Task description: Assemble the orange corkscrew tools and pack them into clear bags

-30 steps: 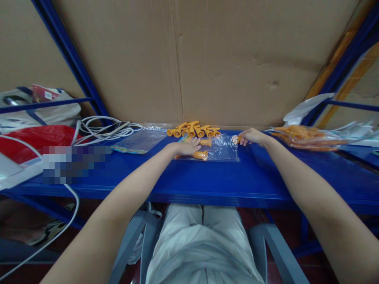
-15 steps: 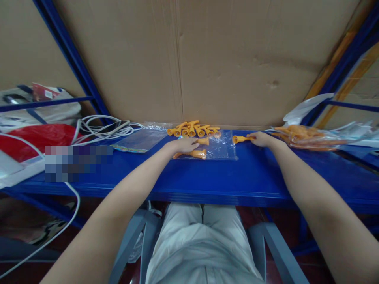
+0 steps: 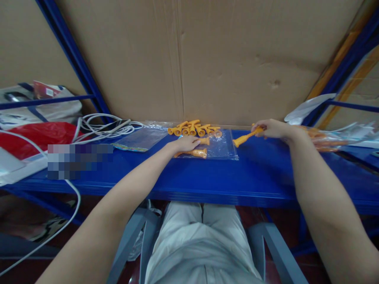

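My right hand [image 3: 274, 129] is closed around the narrow end of a yellow plastic horn-shaped piece [image 3: 243, 139], whose flared end points left and down, close to the bag's right edge. My left hand [image 3: 187, 144] rests over a clear plastic bag [image 3: 223, 148], with its fingers closed about another yellow horn-shaped piece [image 3: 204, 141]; the grip is partly hidden. Just in front of that hand lies a further yellow piece [image 3: 197, 153], seemingly under the film. Behind it, several yellow horn-shaped pieces [image 3: 192, 129] lie in a row, flared ends toward me.
A flat clear bag [image 3: 142, 139] lies left of centre on the blue table [image 3: 219, 181]. Coiled white cables [image 3: 109, 124] and a red bag [image 3: 44, 138] sit farther left. Bagged orange pieces [image 3: 325, 140] lie at right. A cardboard wall [image 3: 225, 71] stands behind.
My right hand has risen and shifted slightly right, tilting its yellow piece so the flared end points lower. My left hand stays in nearly the same place.
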### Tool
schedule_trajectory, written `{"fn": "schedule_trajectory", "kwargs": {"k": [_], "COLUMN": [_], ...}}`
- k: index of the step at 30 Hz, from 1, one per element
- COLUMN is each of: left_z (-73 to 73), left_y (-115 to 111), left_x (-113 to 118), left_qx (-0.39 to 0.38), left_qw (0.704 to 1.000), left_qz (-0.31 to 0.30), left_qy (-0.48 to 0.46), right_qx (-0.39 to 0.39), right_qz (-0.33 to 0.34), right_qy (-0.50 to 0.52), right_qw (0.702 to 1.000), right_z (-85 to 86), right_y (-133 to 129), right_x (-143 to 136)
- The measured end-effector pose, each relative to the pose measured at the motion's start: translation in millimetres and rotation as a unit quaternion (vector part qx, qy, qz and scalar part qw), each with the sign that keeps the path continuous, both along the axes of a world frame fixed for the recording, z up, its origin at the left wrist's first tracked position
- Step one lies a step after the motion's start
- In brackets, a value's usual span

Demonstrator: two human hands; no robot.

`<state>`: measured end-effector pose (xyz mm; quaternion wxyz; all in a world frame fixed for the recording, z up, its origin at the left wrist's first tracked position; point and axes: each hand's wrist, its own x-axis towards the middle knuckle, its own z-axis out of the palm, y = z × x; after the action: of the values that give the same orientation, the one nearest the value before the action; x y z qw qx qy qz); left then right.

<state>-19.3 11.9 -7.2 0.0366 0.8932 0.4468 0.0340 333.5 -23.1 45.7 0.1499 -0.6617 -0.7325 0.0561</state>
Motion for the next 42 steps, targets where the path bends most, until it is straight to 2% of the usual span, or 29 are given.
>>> {"fn": "schedule_trajectory", "kwargs": {"k": [7,11,17,25,36,42], "left_z": [-4.0,-5.7,-9.1,-7.3,-13.1,-7.3], "left_y": [4,7,11,8,15,6], "left_x": [-2,-3,-4,-4,-7,-4], "left_qx": [0.000,0.004,0.001,-0.001,0.006,-0.005], "left_qw": [1.000,1.000,1.000,1.000,0.998,0.999], "left_qz": [-0.009,-0.009,-0.024,-0.022,-0.035,-0.027], "left_qy": [-0.003,-0.009,-0.020,-0.021,-0.046,-0.037], "right_qx": [-0.033,-0.065,-0.036,0.018,0.026,0.060], "right_qz": [0.019,0.062,0.131,0.125,0.091,0.086], "right_qy": [0.074,0.099,0.161,0.215,0.293,0.341], "right_qw": [0.996,0.991,0.978,0.969,0.951,0.934], "right_z": [12.2,17.4,23.2,19.1,11.8,11.1], "right_y": [-18,-23,-28,-27,-26,-26], "right_x": [-11,-8,-2,-4,-42,-48]}}
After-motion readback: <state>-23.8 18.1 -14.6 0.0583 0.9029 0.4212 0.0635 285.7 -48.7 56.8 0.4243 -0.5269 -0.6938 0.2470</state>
